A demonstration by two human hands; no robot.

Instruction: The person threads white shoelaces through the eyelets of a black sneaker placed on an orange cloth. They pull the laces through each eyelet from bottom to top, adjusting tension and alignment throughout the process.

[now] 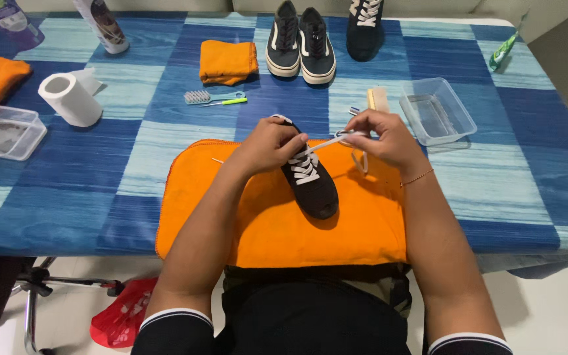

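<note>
Far left on the bench [100, 197]: white labelled bottle [103, 25], purple pouch [4, 20]; green tube [504, 51] far right. Centre, on orange cloth [264, 223]: dark sneaker [310, 181]. Left hand [267, 144] curled on sneaker's collar, pinching lace; right hand [382, 138] gripping white lace [330, 141], drawn taut.

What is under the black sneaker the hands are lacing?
The black sneaker lies on an orange cloth spread over the blue checked table. The left hand and right hand pull its white lace. The cloth hides the tabletop beneath it.
</note>
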